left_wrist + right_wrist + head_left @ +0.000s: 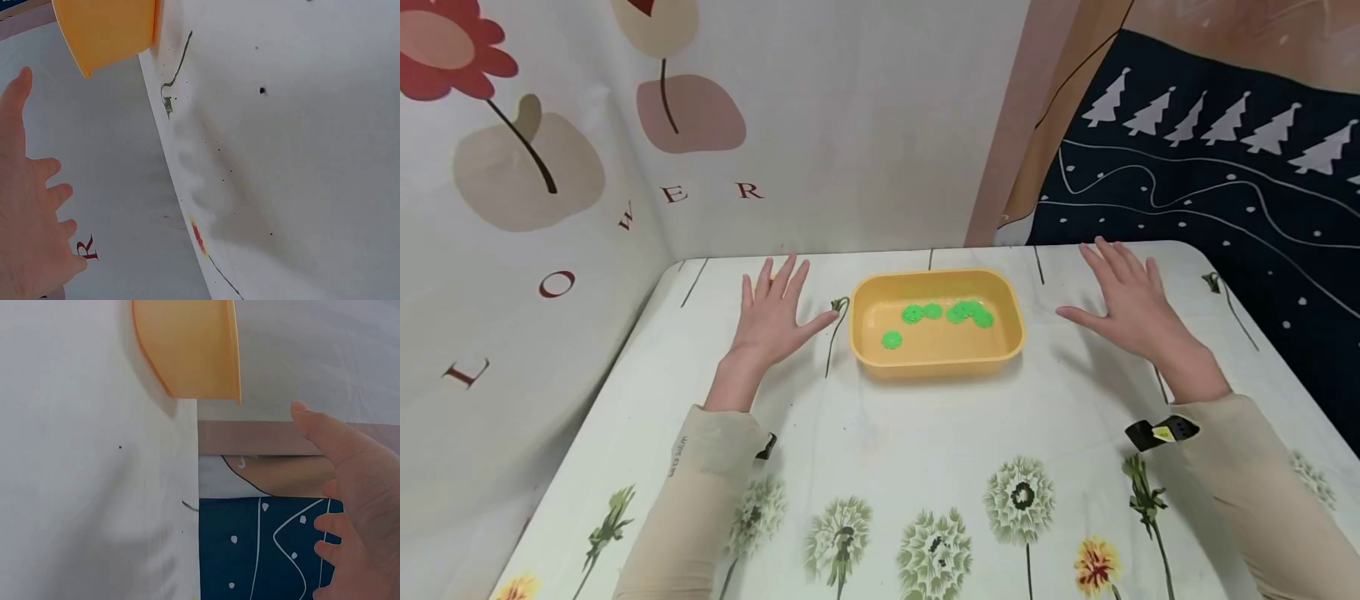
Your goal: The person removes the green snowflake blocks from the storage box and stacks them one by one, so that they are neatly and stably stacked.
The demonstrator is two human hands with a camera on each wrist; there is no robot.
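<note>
A yellow rectangular basin stands near the back of the table. Several small green flower-shaped pieces lie on its floor, some bunched together at the right. To the left of the basin, my left hand is held above the table with fingers spread and nothing in it. My right hand hovers to the right of the basin, its fingers straight and also holding nothing. Both wrist views show the basin's outer wall apart from the hands; the green pieces are hidden there.
A white tablecloth printed with dandelions covers the table. Behind it hangs a pale curtain with flower shapes and letters. A dark cloth with white trees hangs at the right, beyond the table's edge.
</note>
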